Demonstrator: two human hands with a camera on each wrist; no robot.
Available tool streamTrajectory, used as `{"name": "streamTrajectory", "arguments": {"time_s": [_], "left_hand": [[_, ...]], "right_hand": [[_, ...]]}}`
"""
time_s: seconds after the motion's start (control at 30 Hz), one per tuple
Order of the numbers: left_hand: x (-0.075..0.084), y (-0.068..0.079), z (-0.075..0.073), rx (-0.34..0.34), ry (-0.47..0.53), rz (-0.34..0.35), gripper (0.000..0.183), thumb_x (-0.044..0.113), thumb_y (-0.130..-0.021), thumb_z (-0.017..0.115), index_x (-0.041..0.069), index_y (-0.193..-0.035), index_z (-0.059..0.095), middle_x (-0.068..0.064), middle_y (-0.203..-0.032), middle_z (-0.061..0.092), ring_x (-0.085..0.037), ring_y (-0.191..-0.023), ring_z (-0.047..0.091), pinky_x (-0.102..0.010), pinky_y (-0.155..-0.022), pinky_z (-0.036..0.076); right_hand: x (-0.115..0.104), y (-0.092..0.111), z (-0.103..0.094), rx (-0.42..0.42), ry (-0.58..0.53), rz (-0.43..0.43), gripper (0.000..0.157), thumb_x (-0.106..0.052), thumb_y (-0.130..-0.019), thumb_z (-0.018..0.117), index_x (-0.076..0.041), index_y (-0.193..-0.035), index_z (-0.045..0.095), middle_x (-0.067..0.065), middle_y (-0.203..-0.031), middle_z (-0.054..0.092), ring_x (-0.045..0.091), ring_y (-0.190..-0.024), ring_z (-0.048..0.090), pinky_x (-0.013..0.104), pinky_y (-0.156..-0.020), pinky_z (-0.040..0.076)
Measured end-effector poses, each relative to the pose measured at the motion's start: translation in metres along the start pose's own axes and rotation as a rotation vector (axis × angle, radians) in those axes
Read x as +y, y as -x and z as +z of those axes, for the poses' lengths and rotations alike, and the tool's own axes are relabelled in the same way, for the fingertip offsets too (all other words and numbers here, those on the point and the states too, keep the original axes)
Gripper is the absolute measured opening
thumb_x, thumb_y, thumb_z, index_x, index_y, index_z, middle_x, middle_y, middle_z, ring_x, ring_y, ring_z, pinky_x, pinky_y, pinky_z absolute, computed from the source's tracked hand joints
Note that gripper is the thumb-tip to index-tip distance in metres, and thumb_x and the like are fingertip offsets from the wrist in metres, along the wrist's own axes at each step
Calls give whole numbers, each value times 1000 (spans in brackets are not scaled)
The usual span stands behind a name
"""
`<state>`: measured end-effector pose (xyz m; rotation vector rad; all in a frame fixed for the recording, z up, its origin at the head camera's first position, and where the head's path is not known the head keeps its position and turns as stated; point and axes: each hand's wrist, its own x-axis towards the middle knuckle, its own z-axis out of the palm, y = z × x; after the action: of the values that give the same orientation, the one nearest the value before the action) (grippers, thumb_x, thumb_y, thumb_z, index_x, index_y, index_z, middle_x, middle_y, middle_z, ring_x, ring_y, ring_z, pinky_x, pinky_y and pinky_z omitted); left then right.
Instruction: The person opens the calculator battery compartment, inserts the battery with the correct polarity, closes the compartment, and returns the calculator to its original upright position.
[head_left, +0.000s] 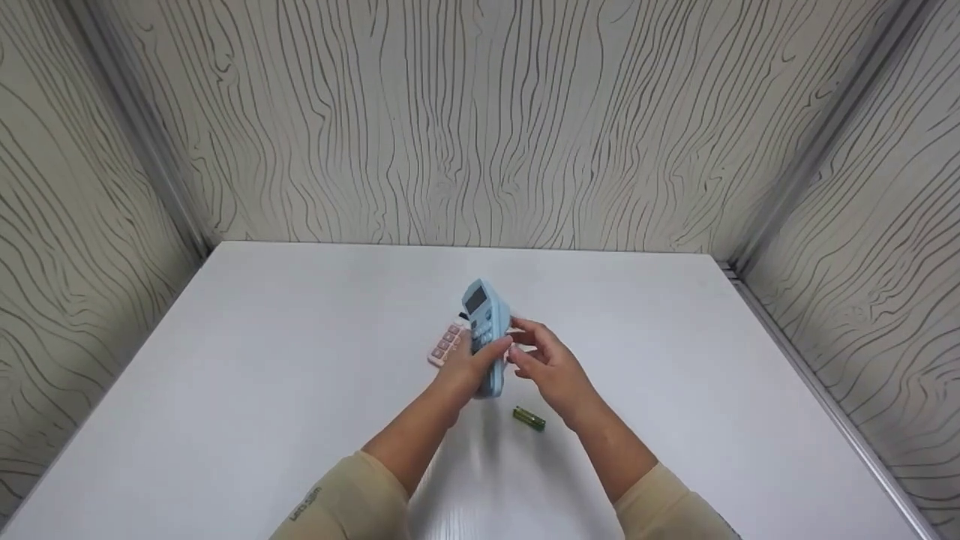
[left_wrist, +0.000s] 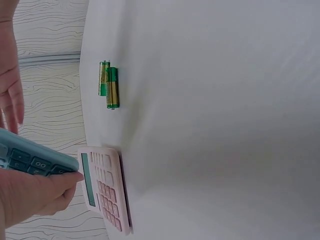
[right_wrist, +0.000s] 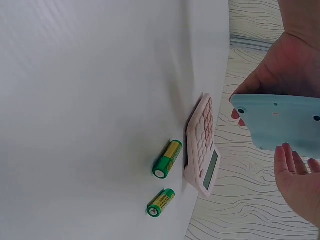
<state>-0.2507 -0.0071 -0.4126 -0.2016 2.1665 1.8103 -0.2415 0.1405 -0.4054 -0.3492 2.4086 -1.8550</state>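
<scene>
My left hand (head_left: 466, 367) grips a light blue calculator (head_left: 487, 319) by its lower part, holding it tilted up above the table. Its screen and keys face left in the head view; the plain back (right_wrist: 277, 117) shows in the right wrist view. Beside that back is my right hand (head_left: 551, 367), fingers loosely bent, fingertips right at the casing (right_wrist: 295, 162). A pink calculator (left_wrist: 110, 190) lies beyond on the table, partly hidden behind my left hand and the blue one in the head view. Two green-and-gold batteries (left_wrist: 112, 89) lie close together near it.
The white table (head_left: 300, 315) carries the pink calculator and the batteries. Wood-grain patterned panels (head_left: 465, 120) stand behind it and at both sides, with grey metal strips (head_left: 817, 135) at the corners.
</scene>
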Motion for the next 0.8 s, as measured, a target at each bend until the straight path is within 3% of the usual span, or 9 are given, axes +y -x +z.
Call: {"name": "streamTrajectory", "arguments": {"time_s": [0.17, 0.4, 0.67, 0.8], "left_hand": [[1, 2, 1, -95, 86, 38, 92, 60, -80, 53, 10, -146, 14, -20, -144, 28, -37, -124, 37, -53, -99, 33], [-4, 7, -1, -246, 199, 78, 86, 65, -81, 44, 15, -146, 16, -19, -147, 20, -41, -132, 23, -54, -105, 23], [-5, 14, -3, -328, 334, 76, 87, 68, -82, 35, 14, -146, 12, -20, -143, 26, -38, -124, 37, -55, -102, 28], [-5, 15, -2, -362, 373, 86, 83, 68, -82, 30, 18, -146, 12, -18, -141, 30, -37, -124, 38, -55, -101, 28]], "right_hand": [[10, -4, -6, 19, -15, 44, 57, -42, -86, 59, -17, -135, 42, 8, -125, 51, 24, -108, 56, 40, -91, 45], [23, -7, -13, 59, 2, 120, 54, -31, -89, 59, -17, -137, 39, 7, -124, 53, 26, -112, 55, 40, -96, 40], [27, -5, -14, 48, 17, 133, 65, -45, -83, 63, -23, -139, 37, 6, -128, 52, 26, -119, 49, 48, -100, 34], [28, -5, -15, 9, -13, 109, 66, -41, -84, 62, -22, -141, 34, 9, -128, 51, 28, -121, 46, 51, -101, 32]]}}
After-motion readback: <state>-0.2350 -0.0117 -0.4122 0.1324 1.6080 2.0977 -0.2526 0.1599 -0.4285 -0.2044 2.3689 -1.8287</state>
